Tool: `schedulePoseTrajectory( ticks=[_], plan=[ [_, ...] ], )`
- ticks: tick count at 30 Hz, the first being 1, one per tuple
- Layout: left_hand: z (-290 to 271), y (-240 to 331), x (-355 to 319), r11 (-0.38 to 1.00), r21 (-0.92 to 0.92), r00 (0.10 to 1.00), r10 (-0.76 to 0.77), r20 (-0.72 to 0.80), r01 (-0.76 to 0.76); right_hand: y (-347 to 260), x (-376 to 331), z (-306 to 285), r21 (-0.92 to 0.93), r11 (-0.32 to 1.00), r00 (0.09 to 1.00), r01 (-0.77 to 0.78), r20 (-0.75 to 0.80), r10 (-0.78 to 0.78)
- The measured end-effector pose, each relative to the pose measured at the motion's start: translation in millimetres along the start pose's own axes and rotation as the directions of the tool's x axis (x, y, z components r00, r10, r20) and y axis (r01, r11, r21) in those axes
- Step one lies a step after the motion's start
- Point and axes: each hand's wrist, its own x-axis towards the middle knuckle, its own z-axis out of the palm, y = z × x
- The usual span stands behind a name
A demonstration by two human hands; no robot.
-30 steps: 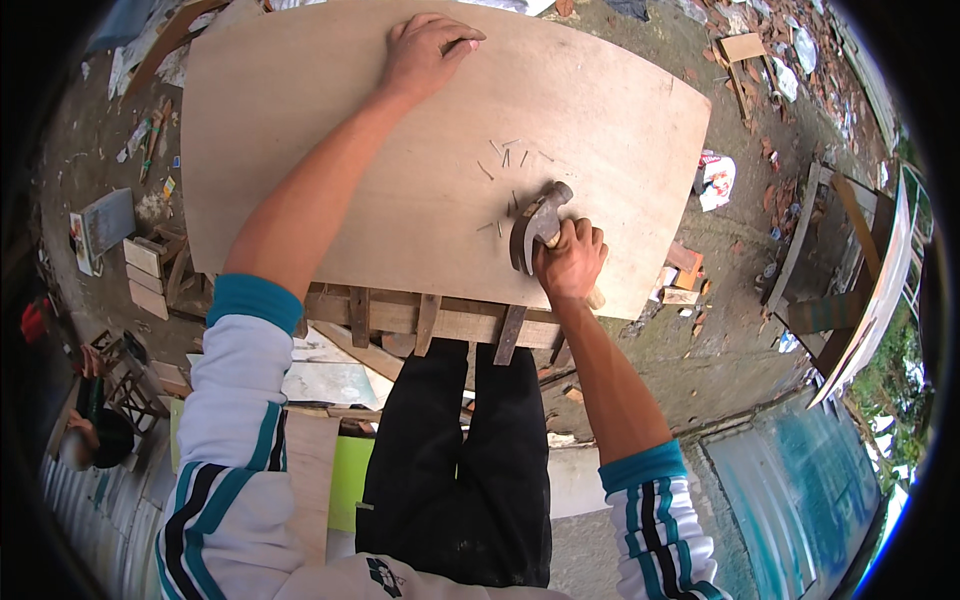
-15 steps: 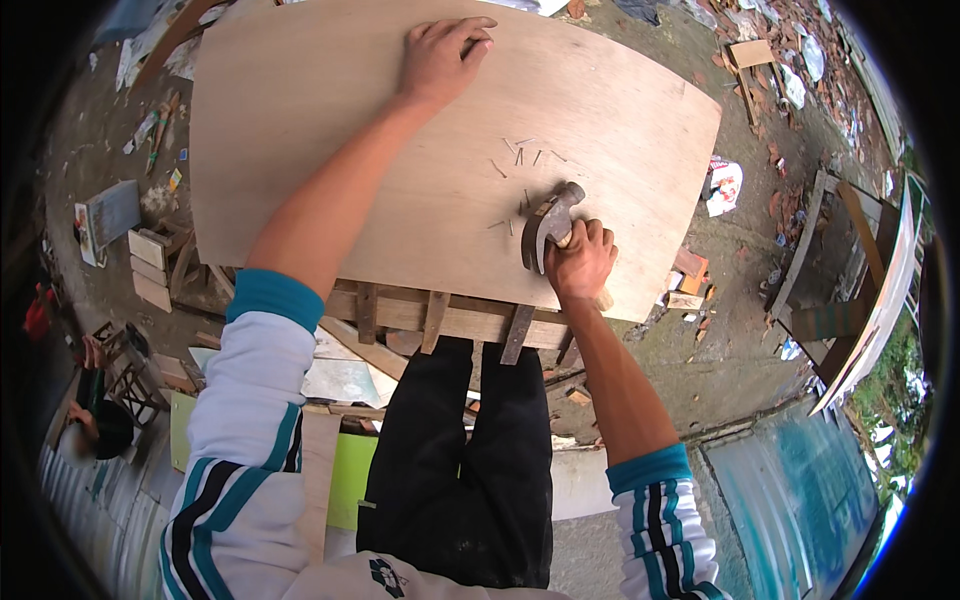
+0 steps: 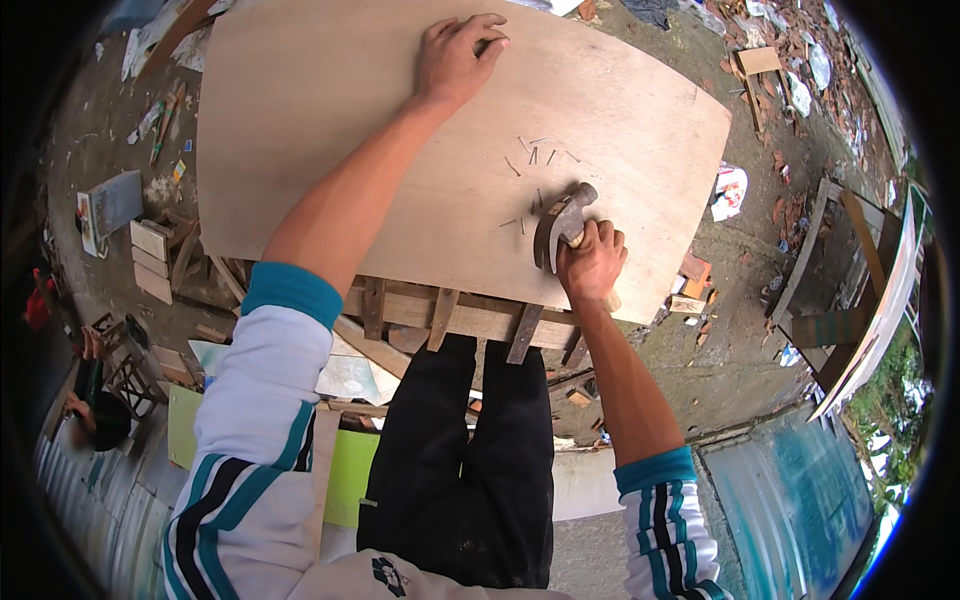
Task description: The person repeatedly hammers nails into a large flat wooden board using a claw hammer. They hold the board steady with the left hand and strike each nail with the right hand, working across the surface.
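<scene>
Gripping a dark steel claw hammer [image 3: 563, 225] with a pale wooden handle, in the head view, the right hand [image 3: 592, 262] has its fingers wrapped closed around the handle, over the near right part of a broad, pale tan plywood board [image 3: 300, 110]. The hammer should feel head-heavy and rigid; the smooth handle seems the place to hold it, lower down for more swing, close to the head for control.

Near the board's far edge, the left hand [image 3: 460, 62] lies with its fingers half curled; whether anything is pinched there, I cannot tell. Thin and wide, the board looks light for its size, slightly flexible and best steadied flat-handed or held by opposite edges. Brown wooden slats [image 3: 442, 318] jut out beneath its near edge. Small, thin grey metal nails [image 3: 534, 155] lie loose between the hands; they would probably roll easily and want a fingertip pinch by the shank.
</scene>
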Motion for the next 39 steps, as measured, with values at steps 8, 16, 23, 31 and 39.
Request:
schedulePoseTrajectory(
  ticks=[8, 16, 23, 31, 39],
  plan=[
    [6, -10, 1, 0.999, 0.03, 1.0, 0.017, -0.005, -0.017, 1, 0, 0, 0.014, 1.0, 1.0, -0.004, 0.021, 0.004],
    [11, -16, 0, 0.993, 0.056, 0.995, 0.101, -0.018, -0.1, 0, 1, -1, 0.049, 0.998, 0.999, -0.026, 0.029, 0.025],
    [10, -14, 0, 0.975, 0.125, 0.982, 0.187, -0.017, -0.183, 8, 6, -5, 0.147, 0.987, 0.993, -0.06, 0.105, 0.044],
    [5, 5, -6, 0.991, 0.096, 0.996, 0.086, 0.022, -0.088, -31, 89, -74, 0.51, 0.783, 0.926, -0.355, 0.309, 0.219],
    [3, 3, -4, 0.999, 0.001, 0.998, 0.043, 0.043, -0.043, -78, 172, -94, 0.428, 0.799, 0.876, -0.423, 0.417, 0.241]
  ],
)
